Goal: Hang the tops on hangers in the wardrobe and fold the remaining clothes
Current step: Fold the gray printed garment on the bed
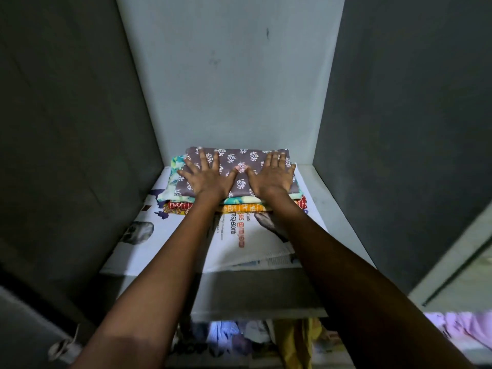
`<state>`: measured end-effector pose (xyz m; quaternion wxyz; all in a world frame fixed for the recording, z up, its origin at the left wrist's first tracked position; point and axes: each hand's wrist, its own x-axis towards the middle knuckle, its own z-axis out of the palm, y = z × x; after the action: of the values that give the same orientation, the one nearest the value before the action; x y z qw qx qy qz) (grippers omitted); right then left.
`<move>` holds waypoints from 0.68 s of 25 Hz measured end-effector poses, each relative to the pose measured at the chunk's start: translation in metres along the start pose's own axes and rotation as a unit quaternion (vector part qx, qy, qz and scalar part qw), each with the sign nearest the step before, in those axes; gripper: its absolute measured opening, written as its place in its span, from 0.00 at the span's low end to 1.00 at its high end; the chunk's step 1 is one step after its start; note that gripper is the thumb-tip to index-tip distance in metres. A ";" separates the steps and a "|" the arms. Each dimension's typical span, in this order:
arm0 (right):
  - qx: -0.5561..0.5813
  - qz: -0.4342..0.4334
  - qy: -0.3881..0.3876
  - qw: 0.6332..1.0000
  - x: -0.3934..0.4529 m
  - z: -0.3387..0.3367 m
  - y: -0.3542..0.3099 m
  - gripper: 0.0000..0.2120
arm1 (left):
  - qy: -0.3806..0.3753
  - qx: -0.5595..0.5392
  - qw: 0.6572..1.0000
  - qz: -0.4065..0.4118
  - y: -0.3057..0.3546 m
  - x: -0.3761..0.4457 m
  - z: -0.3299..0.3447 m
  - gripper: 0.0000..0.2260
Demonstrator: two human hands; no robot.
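two hands lie flat on one stack of folded clothes [234,201] at the back of a wardrobe shelf [316,198]. the left hand [206,177] rests on the left half of the top piece, fingers straight and spread, gripping nothing. the right hand [274,174] rests on the right half in the same way, fingers straight and released, thumb pointing inward; the two thumbs lie near each other at the middle.

four folded pieces can be counted in the stack: on top a grey-purple cloth with white leaf prints [239,162], under it a pale green and blue piece [175,162], then a red printed piece [300,202], and at the bottom an orange-yellow piece [242,208]. the stack sits on one sheet of newspaper [247,243] that covers the shelf, touching the back wall or just beside it.

below the shelf, several hanging garments [292,342] show, blurred; one is yellow. a lilac cloth [458,326] lies at the lower right.
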<state>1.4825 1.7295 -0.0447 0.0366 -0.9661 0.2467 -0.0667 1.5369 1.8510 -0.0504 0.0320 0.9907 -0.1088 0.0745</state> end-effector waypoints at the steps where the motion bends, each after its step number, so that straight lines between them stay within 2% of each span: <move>1: 0.010 0.001 -0.009 1.000 -0.011 -0.001 0.005 0.36 | -0.003 0.000 1.000 0.000 0.000 -0.010 -0.002 0.34; 3: 0.032 -0.027 -0.026 0.999 -0.032 -0.005 0.016 0.33 | -0.014 -0.022 0.999 0.023 0.002 -0.032 -0.005 0.31; 5: 0.092 -0.061 -0.045 0.993 -0.058 -0.012 0.030 0.31 | -0.041 -0.114 0.991 0.058 0.006 -0.056 -0.004 0.29; 7: 0.198 -0.072 -0.042 0.977 -0.091 -0.018 0.044 0.27 | -0.039 -0.264 0.960 0.082 0.013 -0.092 -0.005 0.25; 9: 0.305 -0.063 -0.029 0.950 -0.135 -0.021 0.056 0.22 | -0.017 -0.367 0.927 0.079 0.025 -0.140 -0.009 0.20; 13: 0.433 -0.037 -0.001 0.901 -0.236 -0.014 0.084 0.19 | -0.013 -0.475 0.878 0.060 0.048 -0.244 -0.017 0.17; 17: 0.497 0.013 0.081 0.864 -0.340 -0.010 0.136 0.15 | -0.002 -0.571 0.818 0.065 0.073 -0.359 -0.016 0.14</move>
<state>1.1210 1.7742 -0.0867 0.4930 -0.8075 0.1952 -0.2584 1.1718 1.8572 -0.0870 0.5869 0.7856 -0.1958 -0.0012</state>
